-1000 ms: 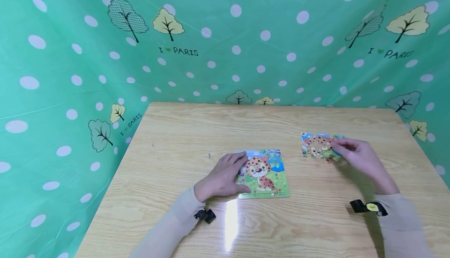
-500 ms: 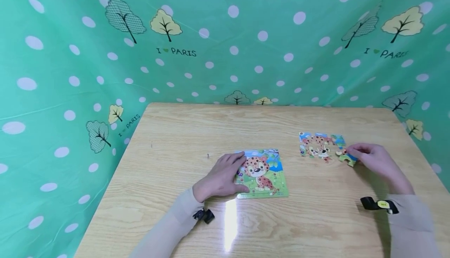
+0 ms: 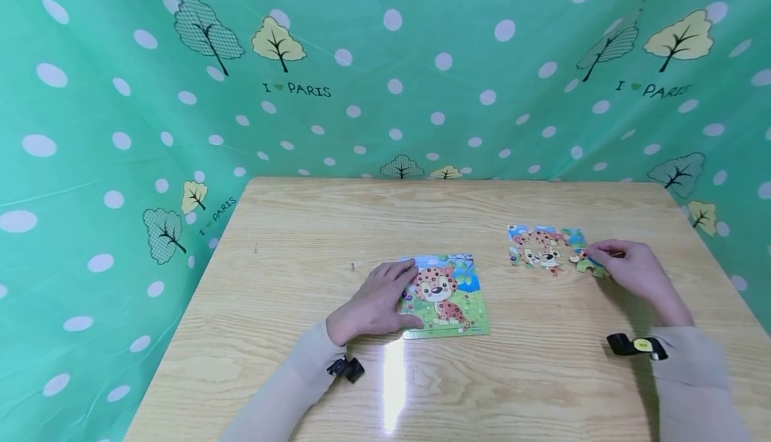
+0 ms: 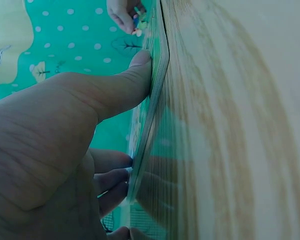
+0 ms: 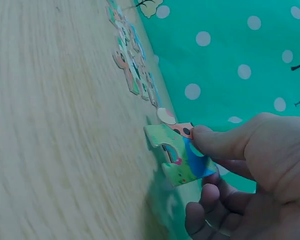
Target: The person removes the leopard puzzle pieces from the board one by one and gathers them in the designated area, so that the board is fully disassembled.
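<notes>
A jigsaw board [image 3: 464,318] with a spotted leopard cub picture lies flat on the wooden table. My left hand [image 3: 379,298] rests on its left side, thumb and fingers spread apart; in the left wrist view the thumb presses on top near the board's edge [image 4: 157,90]. To the right, my right hand [image 3: 638,271] pinches a green and blue puzzle piece [image 5: 182,160] between thumb and fingers, tilted close over the table. Left of that hand lies a group of loose puzzle pieces [image 3: 539,240], partly arranged into a second cub face.
The wooden table [image 3: 319,221] has a bright light reflection [image 3: 394,388] in front of the board. A green dotted curtain [image 3: 361,53] hangs behind the table and along its left side. A tiny dark mark [image 3: 353,267] shows left of the board.
My right hand moved right, away from the loose pieces, with the puzzle piece, then slightly back left. The left hand has stayed on the board. The head view has shifted a little.
</notes>
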The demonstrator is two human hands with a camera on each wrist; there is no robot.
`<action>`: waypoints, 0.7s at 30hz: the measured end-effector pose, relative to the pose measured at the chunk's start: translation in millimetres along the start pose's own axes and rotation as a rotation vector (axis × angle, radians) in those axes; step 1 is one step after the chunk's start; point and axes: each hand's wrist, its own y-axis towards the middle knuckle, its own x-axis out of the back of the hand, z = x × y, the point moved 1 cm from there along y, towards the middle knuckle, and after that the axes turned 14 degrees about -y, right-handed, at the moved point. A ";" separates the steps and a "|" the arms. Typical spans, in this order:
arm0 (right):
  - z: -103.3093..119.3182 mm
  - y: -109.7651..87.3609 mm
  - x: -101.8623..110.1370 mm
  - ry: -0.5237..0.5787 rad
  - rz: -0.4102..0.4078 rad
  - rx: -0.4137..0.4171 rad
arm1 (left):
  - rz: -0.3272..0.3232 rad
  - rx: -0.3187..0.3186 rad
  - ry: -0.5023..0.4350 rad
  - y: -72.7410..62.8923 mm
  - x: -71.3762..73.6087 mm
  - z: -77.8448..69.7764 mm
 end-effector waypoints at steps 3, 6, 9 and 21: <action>0.5 1.6 -3.4 0.001 -0.038 -0.011 | -0.001 -0.001 0.001 -0.2 0.0 0.1; 0.1 2.6 -5.3 0.007 -0.051 -0.014 | 0.000 -0.001 0.000 -0.2 -0.1 -0.3; -0.6 2.3 -4.7 0.036 -0.061 -0.030 | 0.000 -0.006 -0.002 0.2 0.1 -0.4; -8.4 2.8 -2.8 -0.025 0.031 -0.061 | -0.002 -0.003 -0.012 0.8 -0.9 1.7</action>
